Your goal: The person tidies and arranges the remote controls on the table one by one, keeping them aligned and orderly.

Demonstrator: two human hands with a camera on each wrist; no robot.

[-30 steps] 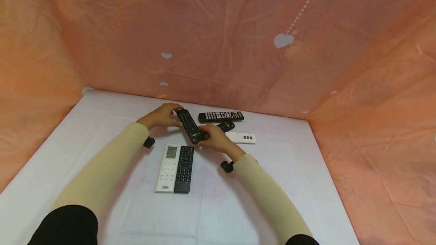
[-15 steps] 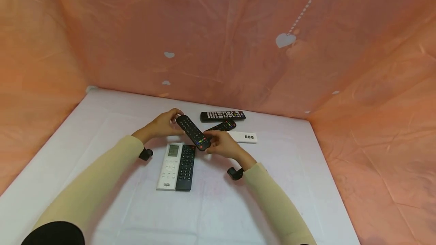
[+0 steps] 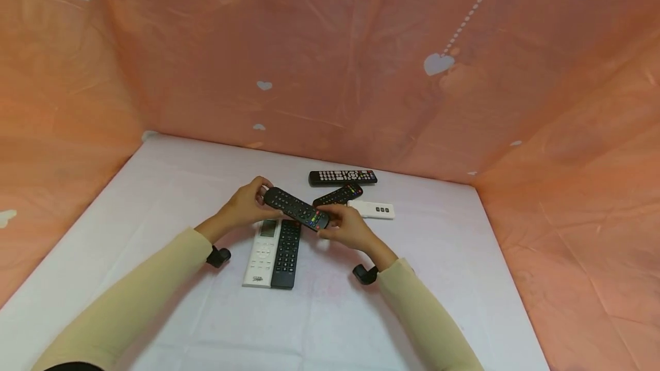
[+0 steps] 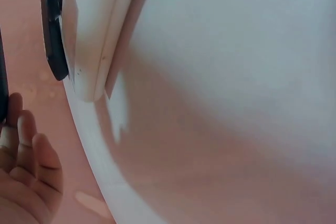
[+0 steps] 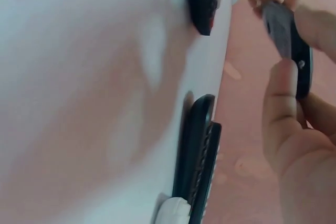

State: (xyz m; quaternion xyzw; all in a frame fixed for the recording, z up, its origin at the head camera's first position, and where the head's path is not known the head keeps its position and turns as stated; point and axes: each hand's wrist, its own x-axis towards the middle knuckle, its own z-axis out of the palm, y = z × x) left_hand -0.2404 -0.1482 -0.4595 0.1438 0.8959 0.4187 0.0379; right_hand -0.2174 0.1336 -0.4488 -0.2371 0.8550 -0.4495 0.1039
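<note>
A black remote control with coloured buttons is held between both hands above the table, its button side up. My left hand pinches its left end; my right hand grips the right end with thumb and fingers. In the right wrist view the remote shows end-on, with the right hand around it. The left wrist view catches the left hand at its edge, with only a sliver of the remote. Just below the held remote lie a white remote with a small screen and a black remote, side by side.
Behind the hands, a black remote with white buttons, another black remote lying slantwise and a short white remote rest on the white table. Orange cloth walls with hearts stand around the table.
Both hands have brought the held remote slightly nearer and turned it from steeply slanted toward level. The right hand has shifted right. The remotes on the table stay in the same arrangement.
</note>
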